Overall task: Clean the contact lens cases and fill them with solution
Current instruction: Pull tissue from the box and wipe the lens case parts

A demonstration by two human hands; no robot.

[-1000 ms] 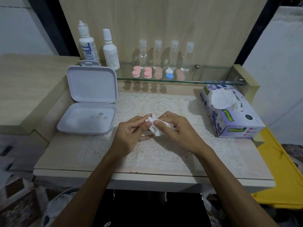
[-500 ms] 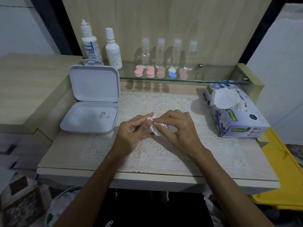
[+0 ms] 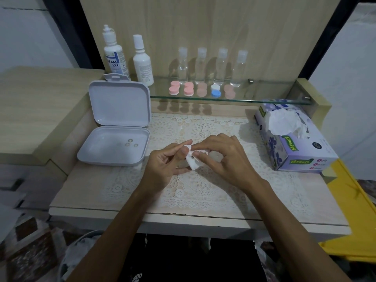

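Over the middle of the lace mat, both hands work on a crumpled white tissue [image 3: 191, 160]. My left hand [image 3: 165, 166] pinches the tissue between thumb and forefinger. My right hand [image 3: 226, 159] curls round a clear lens case [image 3: 215, 157], its forefinger tip pressing on the tissue. Most of the case is hidden by fingers and tissue. Several closed lens cases, pink [image 3: 174, 90] and one white and blue [image 3: 215, 91], sit on the glass shelf [image 3: 264, 101]. Two white solution bottles [image 3: 115, 55] stand at the shelf's left end.
An open white plastic box [image 3: 95, 153] lies left of my hands, with three small rings [image 3: 131, 142] in its tray. A purple tissue box [image 3: 301, 157] stands to the right. Several small clear bottles [image 3: 202, 66] line the back of the shelf.
The hands have stayed in place over the mat. My right forefinger has shifted on the tissue, and the clear case now shows under my right fingers.
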